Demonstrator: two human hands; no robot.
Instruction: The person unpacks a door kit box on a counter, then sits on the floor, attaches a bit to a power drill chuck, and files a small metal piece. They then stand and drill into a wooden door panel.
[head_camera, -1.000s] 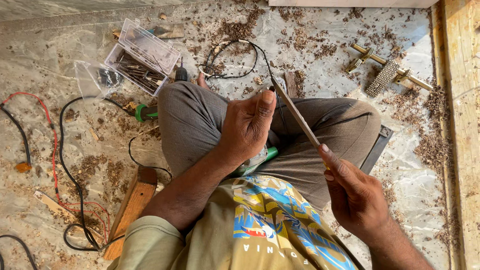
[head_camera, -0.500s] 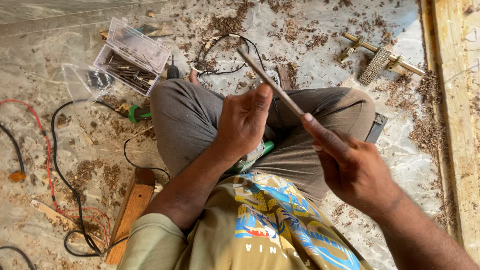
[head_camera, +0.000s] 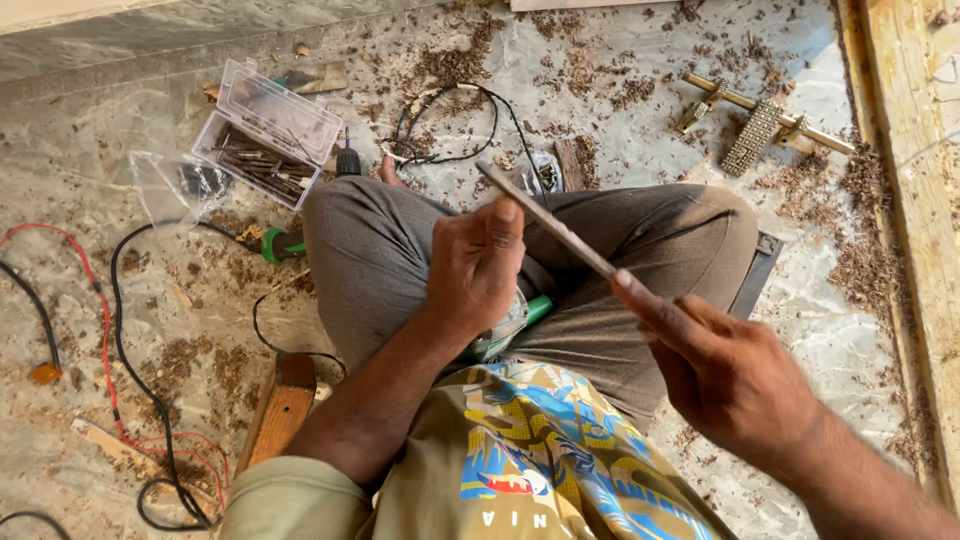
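Observation:
I sit cross-legged on a marble floor strewn with wood shavings. My right hand (head_camera: 730, 375) grips one end of a long thin flat metal blade (head_camera: 545, 220) that slants up and to the left over my lap. My left hand (head_camera: 475, 270) rests over a green and silver power tool (head_camera: 510, 320) in my lap, its thumb raised against the blade's side. The tool is mostly hidden under that hand.
An open clear plastic case of bits (head_camera: 265, 135) lies at upper left. Black and red cables (head_camera: 110, 330) loop across the floor at left. A brass-coloured handle fitting (head_camera: 760, 125) lies at upper right, a wooden beam (head_camera: 915, 200) along the right edge, a wood block (head_camera: 280, 410) by my left knee.
My right hand has moved up and to the left with the blade, which now lies flatter across my lap. The left hand stays on the tool.

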